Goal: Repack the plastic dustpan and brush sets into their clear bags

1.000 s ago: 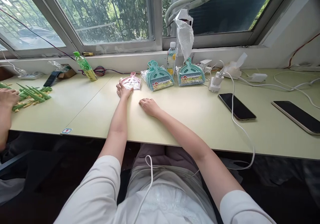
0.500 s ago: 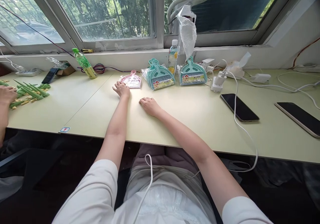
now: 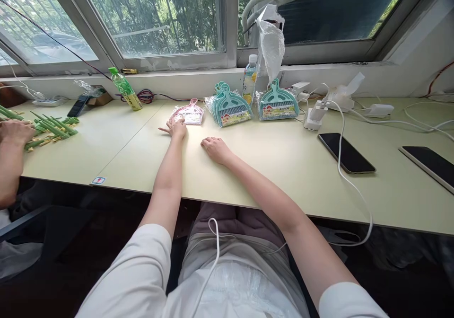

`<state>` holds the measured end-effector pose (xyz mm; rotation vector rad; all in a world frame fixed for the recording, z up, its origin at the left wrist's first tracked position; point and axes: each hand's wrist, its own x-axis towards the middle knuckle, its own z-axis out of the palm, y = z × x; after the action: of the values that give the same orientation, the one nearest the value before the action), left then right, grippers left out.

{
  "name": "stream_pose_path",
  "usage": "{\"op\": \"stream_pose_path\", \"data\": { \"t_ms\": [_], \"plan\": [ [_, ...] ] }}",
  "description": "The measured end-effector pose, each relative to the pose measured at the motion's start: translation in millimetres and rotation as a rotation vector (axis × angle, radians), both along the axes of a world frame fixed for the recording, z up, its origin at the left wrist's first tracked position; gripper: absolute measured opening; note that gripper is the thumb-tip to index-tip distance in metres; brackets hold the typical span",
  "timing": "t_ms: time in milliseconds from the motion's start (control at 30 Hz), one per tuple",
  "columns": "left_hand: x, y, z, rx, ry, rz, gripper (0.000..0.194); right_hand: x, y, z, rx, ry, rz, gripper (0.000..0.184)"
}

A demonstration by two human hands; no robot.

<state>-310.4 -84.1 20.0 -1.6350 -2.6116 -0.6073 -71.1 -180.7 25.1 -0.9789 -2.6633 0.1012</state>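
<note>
From my end of the link I steer by the stack of teal dustpan packs: the pink dustpan pack lies on the desk just left of it, handle pointing away from me, and I have the left hand at its near left corner with fingers spread, gripping nothing that I can see; whether a fingertip presses on the pack, I cannot tell. The right hand rests on the near side of the stack, loosely curled, its palm hidden, so I cannot tell if it holds anything; I judge it is parked there to leave the pink pack to the left. The stack's packs overlap, probably because their matching shapes nest, and the single teal pack sits just right of the stack, its label turned toward me, perhaps for easy reading
</note>
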Motion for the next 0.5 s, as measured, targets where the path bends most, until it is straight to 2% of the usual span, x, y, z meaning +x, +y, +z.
{"op": "stream_pose_path", "data": {
  "t_ms": [67, 167, 333, 500],
  "plan": [
    [-3, 1, 0.7, 0.018, -0.025, 0.053, 0.048, 0, 0, 0.3, -0.005, 0.004, -0.001, 0.035],
    [-6, 2, 0.7, 0.019, 0.01, 0.039, 0.052, 0, 0, 0.3, -0.013, 0.011, 0.001, 0.036],
    [-9, 3, 0.3, 0.032, 0.031, 0.117, 0.074, 0, 1, -0.5, -0.021, 0.01, 0.002, 0.035],
    [-20, 5, 1.9, 0.034, 0.037, 0.041, 0.06, 0, 0, 0.1, -0.014, 0.011, 0.004, 0.034]
  ]
}}
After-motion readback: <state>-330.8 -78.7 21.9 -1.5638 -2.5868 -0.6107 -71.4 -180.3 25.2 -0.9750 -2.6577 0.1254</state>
